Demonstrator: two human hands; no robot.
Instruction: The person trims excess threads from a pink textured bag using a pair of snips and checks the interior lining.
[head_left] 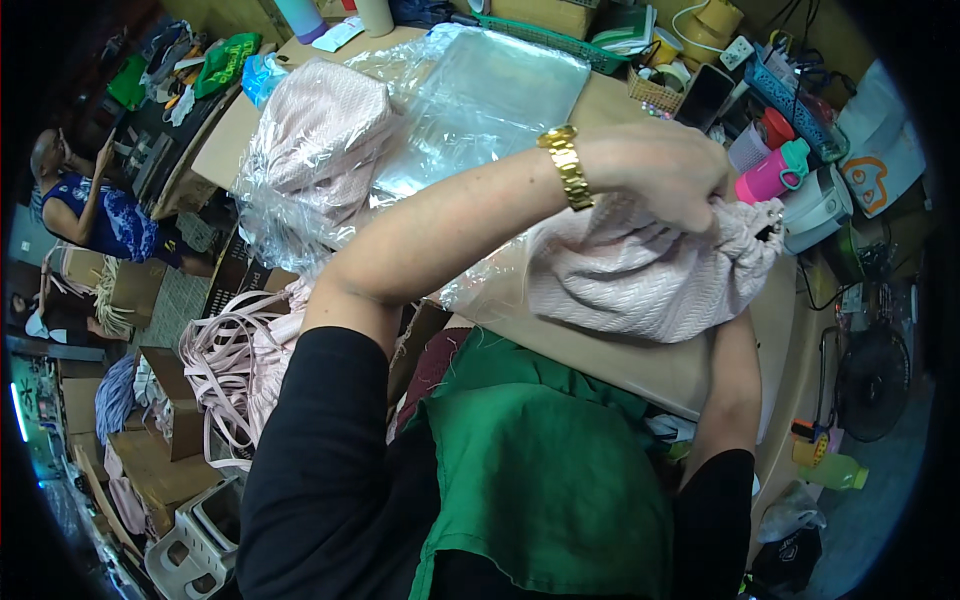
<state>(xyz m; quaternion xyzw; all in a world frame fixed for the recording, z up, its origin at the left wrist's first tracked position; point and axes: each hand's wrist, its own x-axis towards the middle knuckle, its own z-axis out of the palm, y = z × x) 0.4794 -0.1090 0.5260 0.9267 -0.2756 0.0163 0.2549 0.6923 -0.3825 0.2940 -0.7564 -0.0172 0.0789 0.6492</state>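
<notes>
My left hand, with a gold watch at the wrist, is closed on the top of a pale pink quilted drawstring bag, near its gathered opening. My right forearm reaches up to the bag's right side, and that hand is hidden behind the fabric. The bag rests on the beige table. Left of it, another pink quilted piece lies wrapped in crinkled clear plastic, beside a stack of flat clear plastic sheets.
Bottles, a phone and baskets crowd the table's back right. Pink straps hang at my left, near cardboard boxes. A person in a blue patterned top is at far left, another person below. A fan stands at right.
</notes>
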